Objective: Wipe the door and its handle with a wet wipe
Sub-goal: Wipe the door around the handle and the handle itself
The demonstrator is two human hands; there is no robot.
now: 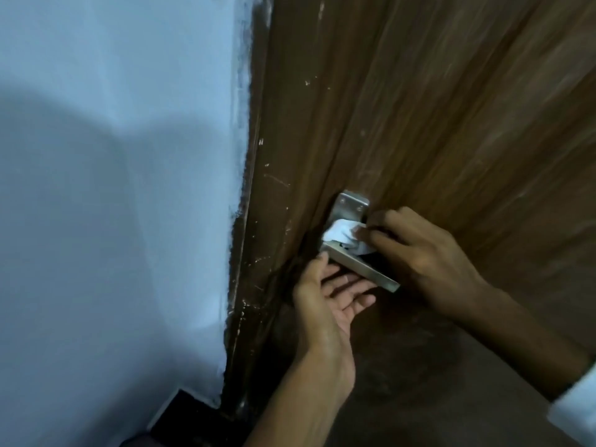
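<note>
- A pale blue wall (113,188) fills the left side; its paint runs raggedly over the dark door frame (248,221), which carries scratches and white flecks.
- The left hand (325,304) comes up from below, palm turned upward and fingers spread loosely, reaching under the lever of the handle (361,266). It is not clamped on anything; its fingertips sit beneath the lever, and whether they press on it I cannot tell.
- The handle is a brushed metal lever on a rectangular backplate (351,206), mounted near the left edge of the brown wooden door (435,124).
- The wet wipe (342,235) is bunched into a white wad, pressed where the lever meets the backplate.
- The right hand (422,250) reaches in from the right, knuckles up, wrist bent down, fingers pinched tight on the wipe.
- Likely risks, as I judge them: the lever may swing down under the rubbing if the left hand gives no support, so the wipe skids off; the small wad could slip out of the pinch on the lever's hard edges; the underside and the far end of the lever may get missed; and the broad door face seems to need wiping too, for which a wadded wipe covers little.
</note>
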